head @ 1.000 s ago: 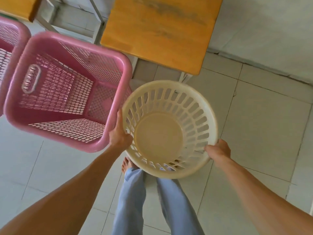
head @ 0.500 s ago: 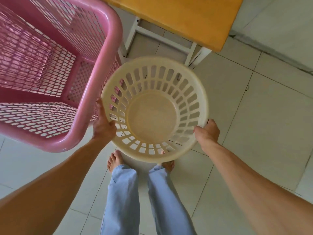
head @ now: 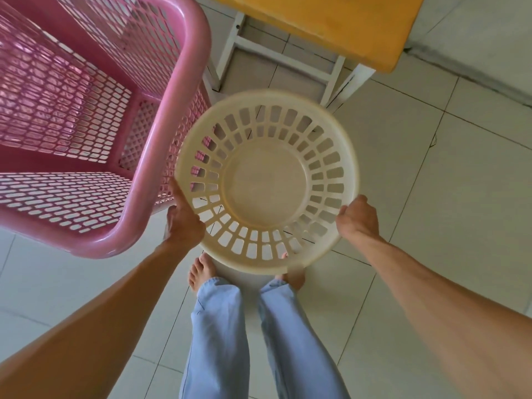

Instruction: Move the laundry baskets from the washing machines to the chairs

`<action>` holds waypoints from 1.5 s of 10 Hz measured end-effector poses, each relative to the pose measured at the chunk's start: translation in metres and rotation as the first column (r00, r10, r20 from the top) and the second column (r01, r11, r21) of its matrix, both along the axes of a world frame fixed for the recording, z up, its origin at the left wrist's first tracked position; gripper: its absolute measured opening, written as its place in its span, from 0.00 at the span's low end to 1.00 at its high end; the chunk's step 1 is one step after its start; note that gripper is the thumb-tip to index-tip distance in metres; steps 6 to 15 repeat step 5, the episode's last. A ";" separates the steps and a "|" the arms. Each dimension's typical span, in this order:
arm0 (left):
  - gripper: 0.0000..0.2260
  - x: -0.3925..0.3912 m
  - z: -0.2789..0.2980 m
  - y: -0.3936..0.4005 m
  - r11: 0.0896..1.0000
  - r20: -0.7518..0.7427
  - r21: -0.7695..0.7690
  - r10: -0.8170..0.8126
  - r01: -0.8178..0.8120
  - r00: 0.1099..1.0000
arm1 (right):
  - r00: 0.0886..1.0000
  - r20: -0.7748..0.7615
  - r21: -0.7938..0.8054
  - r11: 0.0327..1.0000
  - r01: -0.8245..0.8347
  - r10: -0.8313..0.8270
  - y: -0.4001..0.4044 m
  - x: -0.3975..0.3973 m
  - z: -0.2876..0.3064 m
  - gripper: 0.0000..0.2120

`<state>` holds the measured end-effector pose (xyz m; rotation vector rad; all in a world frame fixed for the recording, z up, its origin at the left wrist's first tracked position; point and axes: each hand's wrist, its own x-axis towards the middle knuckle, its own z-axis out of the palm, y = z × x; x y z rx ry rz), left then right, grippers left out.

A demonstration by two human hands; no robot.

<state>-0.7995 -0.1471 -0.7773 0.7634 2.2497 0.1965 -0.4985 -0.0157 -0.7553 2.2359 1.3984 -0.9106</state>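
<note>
Both hands, left hand and right hand, close their grip on opposite sides of the cream round basket, level above the floor, near the wooden chair, beside the pink basket.

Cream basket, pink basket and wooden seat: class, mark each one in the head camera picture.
Cream basket (head: 266, 185): head view, on its solid round bottom.
Pink basket (head: 184, 90): head view, on its thick right rim.
Wooden seat (head: 331, 21): head view, on the bare top.
</note>
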 end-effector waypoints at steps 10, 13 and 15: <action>0.26 0.028 0.149 0.016 0.966 0.146 -0.155 -0.184 0.206 0.972 | 0.917 -0.170 -0.015 0.929 -0.370 0.362 -0.029 -0.028 0.108 0.24; 0.26 0.028 0.149 0.016 0.966 0.146 -0.155 -0.184 0.206 0.972 | 0.917 -0.170 -0.015 0.929 -0.370 0.362 -0.029 -0.028 0.108 0.24; 0.26 0.028 0.149 0.016 0.966 0.146 -0.155 -0.184 0.206 0.972 | 0.917 -0.170 -0.015 0.929 -0.370 0.362 -0.029 -0.028 0.108 0.24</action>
